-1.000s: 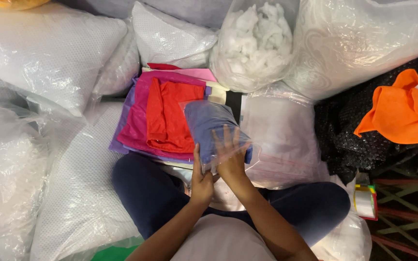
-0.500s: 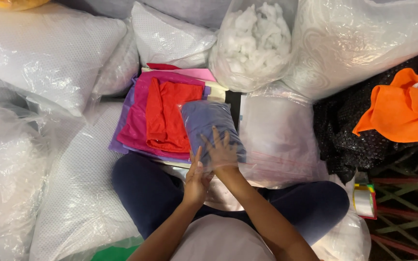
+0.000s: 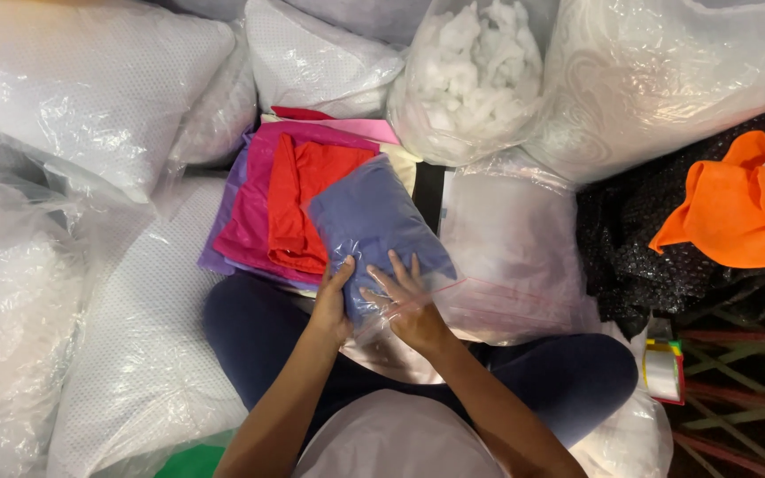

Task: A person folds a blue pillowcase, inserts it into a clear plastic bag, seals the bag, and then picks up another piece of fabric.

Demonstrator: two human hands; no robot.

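Right now, both hands, left (image 3: 331,305) and right (image 3: 407,305), fingers spread, on a clear-bagged blue cloth (image 3: 374,221) (beside red fabrics (image 3: 298,204)).

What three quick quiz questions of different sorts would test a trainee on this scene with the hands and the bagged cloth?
1. True or false: both hands press on the clear bag of blue cloth.
2. Which colour is the cloth at far right: A green, B orange, C white?
3. What lies under the folded red cloth?

Key:
1. True: left hand and right hand touch it.
2. B, orange cloth.
3. A pink cloth.
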